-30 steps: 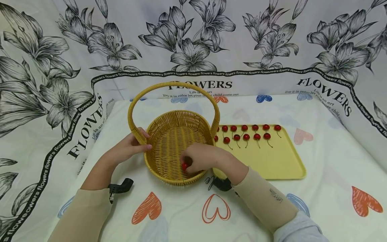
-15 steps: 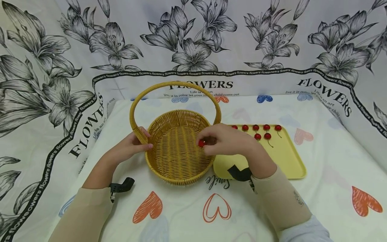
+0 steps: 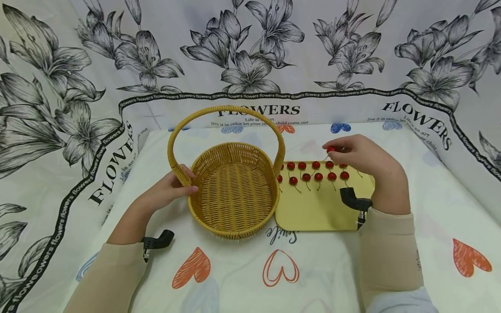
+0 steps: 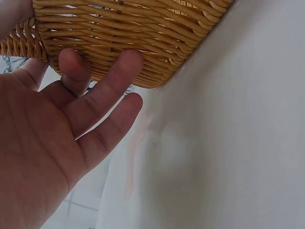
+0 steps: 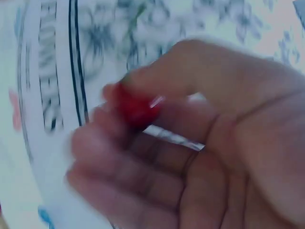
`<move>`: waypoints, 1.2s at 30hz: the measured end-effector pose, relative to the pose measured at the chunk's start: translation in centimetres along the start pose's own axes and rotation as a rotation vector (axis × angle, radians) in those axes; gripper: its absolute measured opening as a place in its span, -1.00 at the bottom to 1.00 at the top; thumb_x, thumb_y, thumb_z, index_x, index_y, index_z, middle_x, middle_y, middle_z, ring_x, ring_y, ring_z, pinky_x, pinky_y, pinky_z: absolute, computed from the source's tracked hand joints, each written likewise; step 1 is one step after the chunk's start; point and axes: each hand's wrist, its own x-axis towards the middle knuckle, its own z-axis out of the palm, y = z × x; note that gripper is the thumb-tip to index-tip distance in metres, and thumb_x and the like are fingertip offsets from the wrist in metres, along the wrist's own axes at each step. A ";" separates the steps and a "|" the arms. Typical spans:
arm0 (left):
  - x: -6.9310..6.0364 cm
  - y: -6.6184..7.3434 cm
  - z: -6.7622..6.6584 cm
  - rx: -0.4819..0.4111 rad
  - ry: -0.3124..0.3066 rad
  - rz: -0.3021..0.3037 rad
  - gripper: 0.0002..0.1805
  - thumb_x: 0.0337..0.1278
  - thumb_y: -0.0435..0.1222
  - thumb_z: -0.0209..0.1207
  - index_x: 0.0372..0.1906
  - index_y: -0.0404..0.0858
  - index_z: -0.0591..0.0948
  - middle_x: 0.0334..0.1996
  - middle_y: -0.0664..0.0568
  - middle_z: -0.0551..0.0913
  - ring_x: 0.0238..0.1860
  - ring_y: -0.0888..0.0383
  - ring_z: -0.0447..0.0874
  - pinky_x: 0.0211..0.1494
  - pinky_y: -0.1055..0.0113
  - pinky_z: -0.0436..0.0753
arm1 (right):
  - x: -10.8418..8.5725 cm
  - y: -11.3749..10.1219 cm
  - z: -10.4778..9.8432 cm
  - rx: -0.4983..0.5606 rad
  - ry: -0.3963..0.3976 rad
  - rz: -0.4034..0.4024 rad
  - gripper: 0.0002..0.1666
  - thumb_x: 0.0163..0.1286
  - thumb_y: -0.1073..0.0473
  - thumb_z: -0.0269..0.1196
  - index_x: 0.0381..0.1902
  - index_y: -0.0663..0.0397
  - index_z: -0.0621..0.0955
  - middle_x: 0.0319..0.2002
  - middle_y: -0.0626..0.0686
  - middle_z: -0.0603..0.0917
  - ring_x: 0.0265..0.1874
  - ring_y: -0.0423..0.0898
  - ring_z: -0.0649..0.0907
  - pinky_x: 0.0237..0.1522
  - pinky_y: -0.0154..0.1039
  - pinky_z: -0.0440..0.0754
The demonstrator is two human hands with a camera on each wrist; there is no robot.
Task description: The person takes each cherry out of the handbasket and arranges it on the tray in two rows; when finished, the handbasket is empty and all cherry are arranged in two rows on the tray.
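Note:
A round woven basket (image 3: 234,195) with a tall arched handle stands at the middle of the table. My left hand (image 3: 166,191) holds it at the left foot of the handle, thumb on the near side. In the left wrist view several fingers (image 4: 102,98) are spread beside the woven wall. My right hand (image 3: 365,158) is raised over the back right of a yellow tray (image 3: 313,213) and pinches a red cherry (image 3: 331,149) with its thin stem hanging. The right wrist view is blurred, with the cherry (image 5: 138,107) between thumb and fingertips.
Two rows of red cherries (image 3: 306,177) with stems lie along the tray's far side, some partly hidden by the right hand and basket. A white tablecloth (image 3: 235,278) with printed hearts covers the table. A flower-printed cloth (image 3: 250,52) hangs behind.
My right hand has carried the cherry out of the basket, moving right and away to above the tray's back edge. The left hand keeps its hold on the basket.

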 end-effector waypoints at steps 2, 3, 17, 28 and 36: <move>-0.1 -0.1 0.0 -0.002 0.003 0.005 -0.67 0.31 -0.42 0.28 0.01 -0.39 0.38 -0.14 -0.16 0.51 -0.07 0.06 0.54 -0.01 0.29 0.55 | 0.0 1.7 -0.7 -0.011 -0.022 0.061 -0.41 0.53 0.00 0.23 0.38 0.16 0.49 0.02 0.17 0.72 -0.10 0.09 0.68 0.00 0.08 0.56; -0.1 -0.1 0.0 -0.002 0.005 0.009 -0.67 0.31 -0.42 0.28 0.00 -0.39 0.38 -0.15 -0.16 0.51 -0.08 0.06 0.54 -0.01 0.29 0.55 | 0.0 2.5 -1.0 -0.018 -0.026 0.087 -0.40 0.52 -0.01 0.25 0.37 0.19 0.48 0.04 0.19 0.71 -0.06 0.11 0.67 0.06 0.12 0.53; 0.1 -0.2 0.1 0.000 -0.003 0.017 -0.66 0.32 -0.42 0.28 0.02 -0.40 0.37 -0.17 -0.18 0.53 -0.12 0.07 0.57 -0.03 0.30 0.55 | -0.3 10.0 -2.2 0.026 -0.078 0.316 -0.46 0.51 0.05 0.24 0.31 0.23 0.48 0.15 0.30 0.61 0.13 0.32 0.59 0.16 0.37 0.41; 0.0 0.1 0.2 -0.002 -0.002 0.020 -0.66 0.33 -0.43 0.27 0.02 -0.40 0.36 -0.16 -0.16 0.51 -0.10 0.09 0.58 -0.03 0.31 0.56 | 0.8 12.9 -0.7 0.015 -0.147 0.369 -0.47 0.46 0.01 0.29 0.28 0.13 0.53 0.17 0.30 0.48 0.02 0.35 0.48 -0.03 0.19 0.50; 0.0 0.1 0.3 -0.009 -0.003 0.016 -0.65 0.33 -0.43 0.27 0.02 -0.40 0.35 -0.15 -0.17 0.52 -0.09 0.08 0.58 -0.01 0.31 0.55 | 1.1 13.6 -0.3 0.032 -0.161 0.418 -0.45 0.43 0.06 0.30 0.30 0.11 0.52 0.16 0.30 0.43 0.02 0.34 0.43 -0.05 0.11 0.47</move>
